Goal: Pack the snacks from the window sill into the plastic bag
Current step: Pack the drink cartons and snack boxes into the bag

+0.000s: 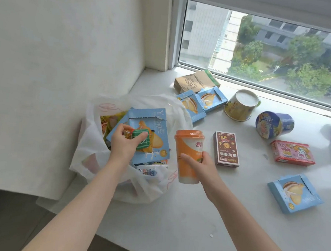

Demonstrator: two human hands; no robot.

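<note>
My left hand [124, 143] pinches a green packet [142, 140] over the bag [87, 151] at left; right hand [202, 165] grips the cup [187, 152] just right of it. Mid-pack. Next: drop packet, then cup in.

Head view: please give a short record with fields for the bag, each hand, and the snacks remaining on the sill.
bag: white plastic, open, large blue packet and other snacks inside
left hand: holds green wrapped snack over the bag
right hand: grips orange cup, right of the bag
remaining on sill: brown box, pink box, yellow tub, blue tub, three small blue packets, brown paper pack
</note>
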